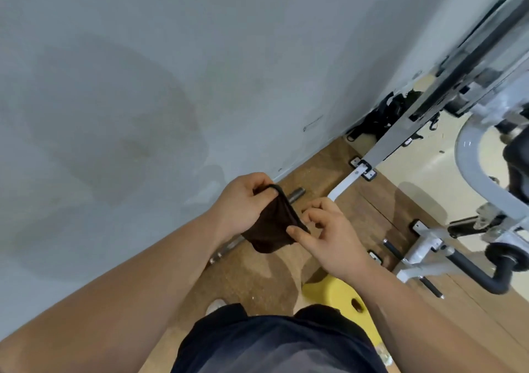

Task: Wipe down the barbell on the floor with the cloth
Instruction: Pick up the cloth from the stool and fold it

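- Left hand [243,203] is gripping the cloth [272,229] by its top fold, fingers curled; right hand [332,238] is pinching its lower edge.
- Cloth is hanging limp: judged soft, light, best bunched in one palm.
- Barbell [296,194] is lying on the floor [257,281] beside the wall [143,86], axis running lower-left to upper-right; judged heavy, rigid.

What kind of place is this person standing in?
Most likely a gym. A barbell lies on the wooden floor by the wall, a white exercise machine with padded rollers stands nearby, and there is a yellow disc, perhaps a weight plate.
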